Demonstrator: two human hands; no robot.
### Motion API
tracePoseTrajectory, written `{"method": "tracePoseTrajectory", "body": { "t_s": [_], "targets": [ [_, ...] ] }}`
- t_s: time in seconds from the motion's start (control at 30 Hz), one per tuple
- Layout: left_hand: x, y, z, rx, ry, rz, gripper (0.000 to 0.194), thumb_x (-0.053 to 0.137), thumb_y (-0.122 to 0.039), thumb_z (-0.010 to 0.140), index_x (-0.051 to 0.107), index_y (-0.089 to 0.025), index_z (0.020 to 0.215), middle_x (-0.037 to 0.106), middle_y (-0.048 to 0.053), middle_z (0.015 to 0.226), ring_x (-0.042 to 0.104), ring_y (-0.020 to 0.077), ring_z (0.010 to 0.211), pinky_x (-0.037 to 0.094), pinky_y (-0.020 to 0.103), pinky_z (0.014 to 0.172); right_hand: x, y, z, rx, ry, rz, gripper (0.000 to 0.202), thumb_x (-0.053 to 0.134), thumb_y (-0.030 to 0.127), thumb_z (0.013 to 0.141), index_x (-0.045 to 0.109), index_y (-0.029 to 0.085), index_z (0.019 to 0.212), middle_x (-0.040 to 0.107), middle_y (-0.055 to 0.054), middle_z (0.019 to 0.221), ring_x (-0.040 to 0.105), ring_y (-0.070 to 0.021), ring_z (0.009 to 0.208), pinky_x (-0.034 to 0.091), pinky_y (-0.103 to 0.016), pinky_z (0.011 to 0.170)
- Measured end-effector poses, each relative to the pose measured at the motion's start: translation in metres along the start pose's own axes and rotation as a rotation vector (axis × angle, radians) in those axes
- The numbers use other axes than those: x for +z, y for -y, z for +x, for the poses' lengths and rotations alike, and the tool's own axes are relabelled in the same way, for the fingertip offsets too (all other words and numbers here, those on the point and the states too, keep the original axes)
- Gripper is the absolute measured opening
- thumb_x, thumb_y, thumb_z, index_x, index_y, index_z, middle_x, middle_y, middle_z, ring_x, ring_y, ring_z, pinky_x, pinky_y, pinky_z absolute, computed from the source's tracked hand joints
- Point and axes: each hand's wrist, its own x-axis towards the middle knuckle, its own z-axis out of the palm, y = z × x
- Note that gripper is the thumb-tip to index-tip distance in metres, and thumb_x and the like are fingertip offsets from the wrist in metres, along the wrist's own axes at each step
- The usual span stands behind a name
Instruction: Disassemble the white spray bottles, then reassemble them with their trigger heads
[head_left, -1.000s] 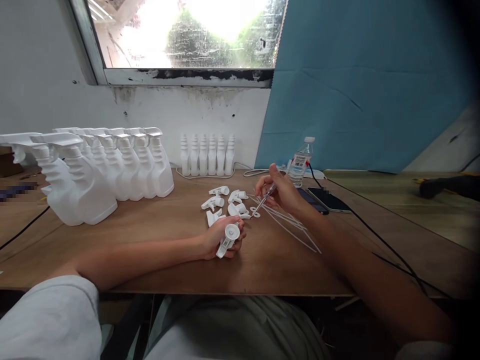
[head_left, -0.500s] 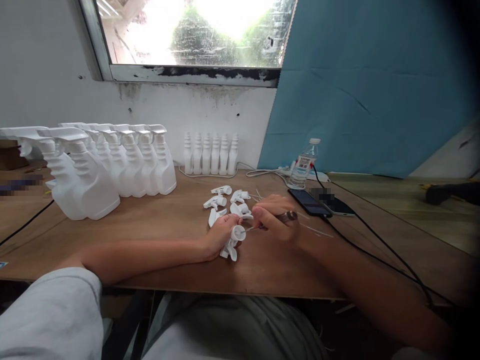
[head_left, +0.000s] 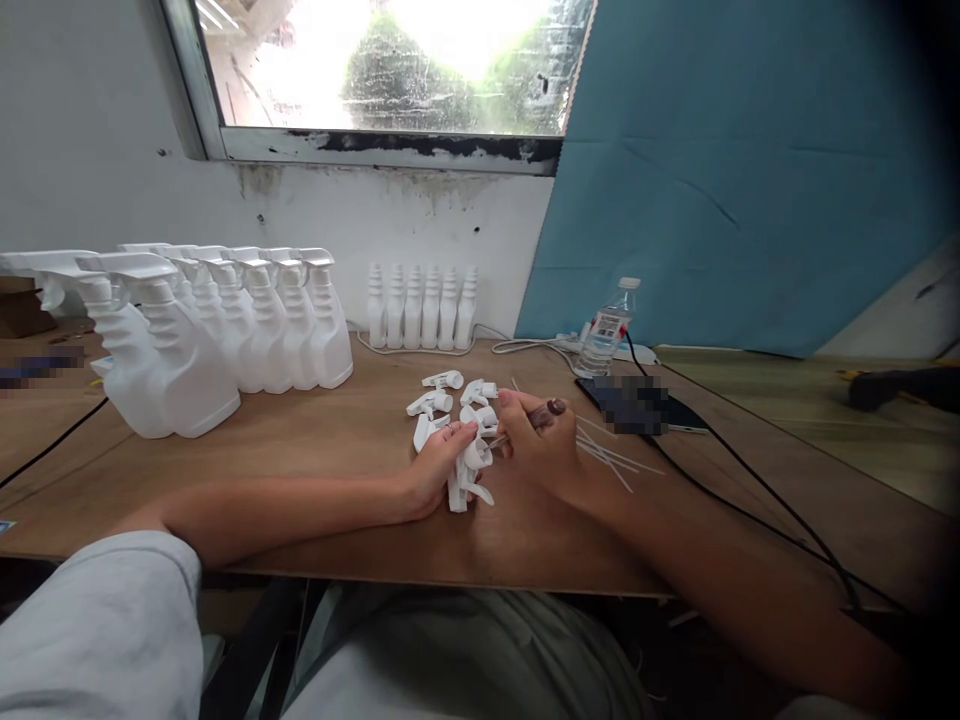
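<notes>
My left hand (head_left: 435, 468) is closed around a white trigger sprayer head (head_left: 459, 487), its trigger pointing down and to the right. In my closed right hand (head_left: 544, 450) is a screwdriver (head_left: 547, 412) with a brownish handle. Its thin shaft points left into the round collar of the sprayer head; the tip is hidden there. Just beyond my left hand lie several loose trigger sprayer heads (head_left: 431, 403). Thin white dip tubes (head_left: 616, 460) are spread on the table beside my right hand.
White spray bottles (head_left: 187, 375) with heads fitted stand at the left of the wooden table (head_left: 315, 450). Slim white bottles (head_left: 412, 310) line the wall. A water bottle (head_left: 602, 335), phones and a black cable (head_left: 742, 470) are on the right.
The sprayer head has turned in my left hand, so its collar faces more to the right. My right hand has shifted slightly, tilting the screwdriver more steeply. More of the dip tubes shows.
</notes>
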Motion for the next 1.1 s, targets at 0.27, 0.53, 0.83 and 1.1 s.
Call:
{"method": "tracePoseTrajectory", "body": {
  "t_s": [0.27,0.53,0.83,1.1],
  "targets": [
    [-0.001,0.003,0.002,0.088,-0.040,0.046,0.048,0.076,-0.053,0.068,0.049,-0.016,0.083,0.051,-0.004,0.061,0.048,0.0075,0.048,0.044,0.018,0.041,-0.003,0.005,-0.005,-0.133,0.037,-0.019,0.057,0.062,0.046,0.084,0.037,0.017,0.042,0.038,0.003,0.039,0.032,-0.0050,0.039,0.026,-0.022,0.042],
    [0.000,-0.003,-0.001,0.005,-0.049,0.012,0.043,0.075,-0.048,0.067,0.044,-0.018,0.075,0.047,-0.006,0.053,0.043,0.0071,0.042,0.038,0.017,0.035,0.010,-0.005,-0.004,0.226,-0.053,0.405,0.055,0.048,0.056,0.091,0.050,0.017,0.051,0.049,0.000,0.039,0.042,-0.0085,0.030,0.028,-0.020,0.031],
    [0.001,-0.010,-0.002,-0.063,-0.070,0.051,0.035,0.068,-0.044,0.071,0.045,-0.018,0.069,0.047,-0.005,0.046,0.040,0.0072,0.036,0.032,0.017,0.032,0.011,-0.003,-0.004,0.267,-0.073,0.539,0.055,0.053,0.055,0.089,0.051,0.016,0.050,0.049,0.000,0.039,0.044,-0.0088,0.030,0.027,-0.019,0.030],
    [-0.002,-0.006,0.002,-0.038,-0.053,0.060,0.031,0.064,-0.040,0.075,0.043,-0.019,0.066,0.044,-0.005,0.042,0.038,0.0078,0.031,0.028,0.018,0.032,0.010,-0.003,-0.011,0.137,-0.050,0.509,0.057,0.049,0.058,0.090,0.052,0.017,0.051,0.049,-0.001,0.042,0.044,-0.0095,0.035,0.030,-0.022,0.037]
  ]
}}
